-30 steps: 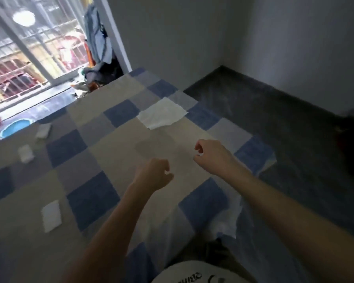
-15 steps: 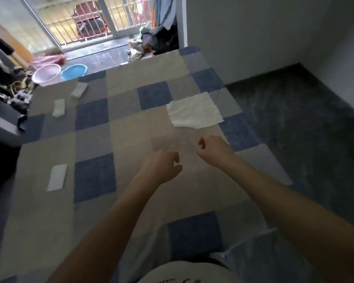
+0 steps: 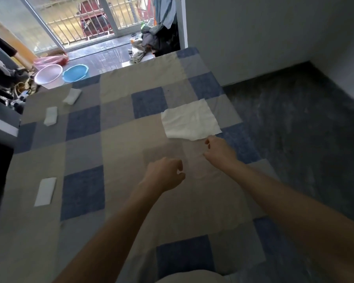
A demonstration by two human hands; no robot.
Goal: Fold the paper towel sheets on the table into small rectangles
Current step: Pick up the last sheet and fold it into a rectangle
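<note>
Unfolded white paper towel sheet [image 3: 190, 120] lies flat on the checked blue, grey and beige tablecloth [image 3: 119, 152], toward the table's far right side, slightly wrinkled, near right corner pointing at the right hand.

Right hand [image 3: 220, 151] reaches out just short of that near corner, fingers curled loosely, index fingertip at the sheet's edge (touching or just apart, cannot tell). It holds nothing.

Left hand [image 3: 165, 174] hovers over a beige patch nearer the person, well short of the sheet, fingers loosely curled with thumb close to the index finger, nothing held.

3 folded white paper towel rectangles sit on the cloth's left side: 1 flat folded rectangle [image 3: 45, 191] near the left edge, level with the left hand; 1 thicker folded piece [image 3: 51, 116] farther away; 1 rumpled folded piece [image 3: 72, 96] near the far left corner.

Beyond the table on the floor: white plastic basin [image 3: 48, 75] beside a blue plastic basin [image 3: 75, 72], a heap of dark clothes [image 3: 159, 40] by the barred glass door [image 3: 86, 19].
</note>
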